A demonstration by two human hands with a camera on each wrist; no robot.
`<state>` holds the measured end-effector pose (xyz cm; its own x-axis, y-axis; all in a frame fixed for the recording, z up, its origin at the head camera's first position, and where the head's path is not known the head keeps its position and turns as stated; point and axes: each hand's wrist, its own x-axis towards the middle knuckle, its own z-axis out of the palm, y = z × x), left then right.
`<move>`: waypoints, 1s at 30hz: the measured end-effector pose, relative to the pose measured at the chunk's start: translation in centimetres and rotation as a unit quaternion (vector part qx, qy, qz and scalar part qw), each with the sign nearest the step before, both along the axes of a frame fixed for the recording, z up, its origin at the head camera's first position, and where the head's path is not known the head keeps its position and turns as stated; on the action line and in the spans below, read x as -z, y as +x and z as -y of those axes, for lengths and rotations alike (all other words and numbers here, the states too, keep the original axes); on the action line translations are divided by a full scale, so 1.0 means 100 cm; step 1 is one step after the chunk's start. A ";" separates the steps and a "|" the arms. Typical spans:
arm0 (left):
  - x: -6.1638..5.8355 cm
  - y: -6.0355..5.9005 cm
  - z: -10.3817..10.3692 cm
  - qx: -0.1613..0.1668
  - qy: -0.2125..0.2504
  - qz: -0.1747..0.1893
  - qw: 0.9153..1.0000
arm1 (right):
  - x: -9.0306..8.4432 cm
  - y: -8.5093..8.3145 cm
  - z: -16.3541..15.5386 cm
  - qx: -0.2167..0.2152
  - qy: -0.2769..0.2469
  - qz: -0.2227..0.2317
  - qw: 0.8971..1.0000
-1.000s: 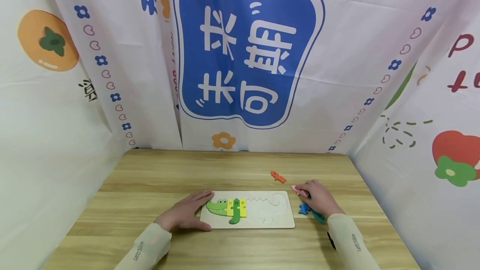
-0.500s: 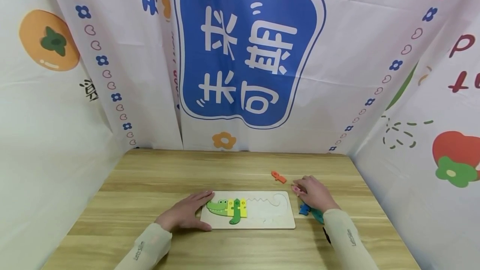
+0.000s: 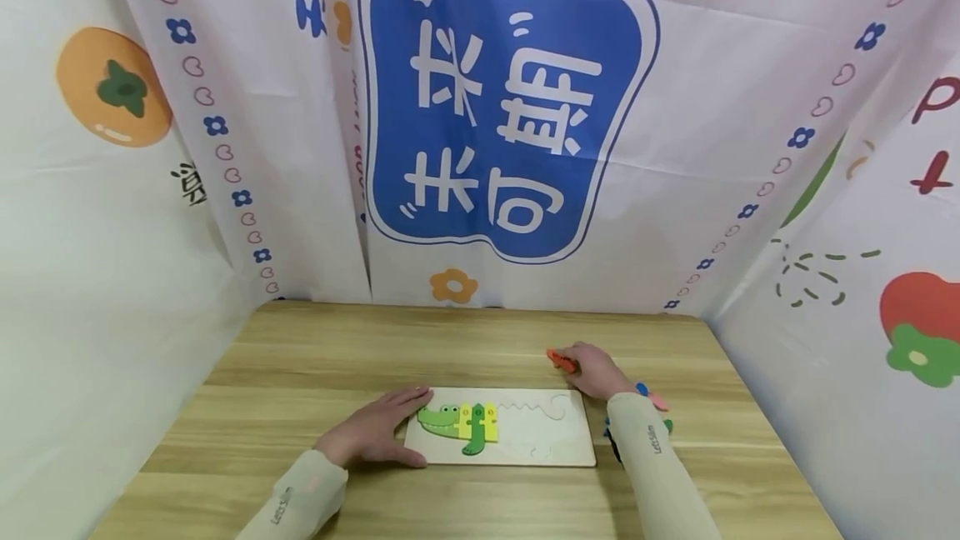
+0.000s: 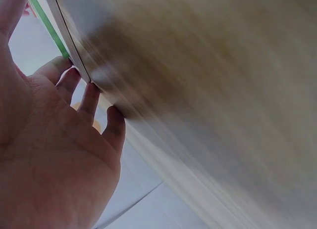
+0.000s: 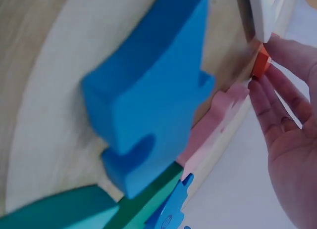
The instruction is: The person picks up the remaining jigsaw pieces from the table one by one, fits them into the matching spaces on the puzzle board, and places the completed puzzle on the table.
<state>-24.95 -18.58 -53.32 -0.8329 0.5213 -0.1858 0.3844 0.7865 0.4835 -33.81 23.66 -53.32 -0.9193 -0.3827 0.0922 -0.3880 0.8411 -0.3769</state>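
A pale wooden puzzle board point(image 3: 540, 450) lies on the table, with a green crocodile head point(image 3: 437, 419), yellow pieces point(image 3: 489, 417) and a green leg piece point(image 3: 476, 438) set into its left part. My left hand point(image 3: 378, 433) rests flat at the board's left edge, and its fingers point(image 4: 89, 98) touch that edge point(image 4: 74, 61). My right hand point(image 3: 592, 369) is behind the board's right end and pinches a small orange piece point(image 3: 560, 359) point(image 5: 260, 64) at its fingertips point(image 5: 262, 93). Loose blue point(image 5: 148, 95), pink point(image 5: 213, 130) and teal point(image 5: 49, 211) pieces lie close by.
The pink piece point(image 3: 658, 400) and the blue piece point(image 3: 642, 390) lie beside my right sleeve, right of the board. The wooden table point(image 3: 315, 357) is walled in by printed cloth point(image 3: 510, 123) at the back and on both sides.
My right hand let go of the pink piece and moved left and away to the orange piece. The left hand stayed at the board's edge.
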 end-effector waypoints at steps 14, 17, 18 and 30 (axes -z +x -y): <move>-0.001 0.000 -0.001 -0.011 0.000 0.013 1.000 | 0.000 0.000 -0.002 0.031 -0.009 0.006 0.999; 0.000 0.001 -0.001 -0.013 -0.002 0.012 1.000 | -0.005 0.004 0.001 0.040 -0.046 0.003 0.998; 0.000 0.001 -0.001 -0.014 -0.002 0.012 1.000 | -0.007 0.006 0.002 0.041 -0.061 -0.002 0.997; 0.003 -0.001 0.000 -0.007 -0.005 0.003 1.000 | -0.032 0.038 0.018 -0.048 -0.106 -0.251 0.961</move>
<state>-25.09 -18.59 -53.65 -0.8392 0.5075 -0.1953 0.3704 0.7964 0.4780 -29.99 21.87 -50.12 -0.7003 -0.3868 0.5999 -0.6371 0.7177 -0.2810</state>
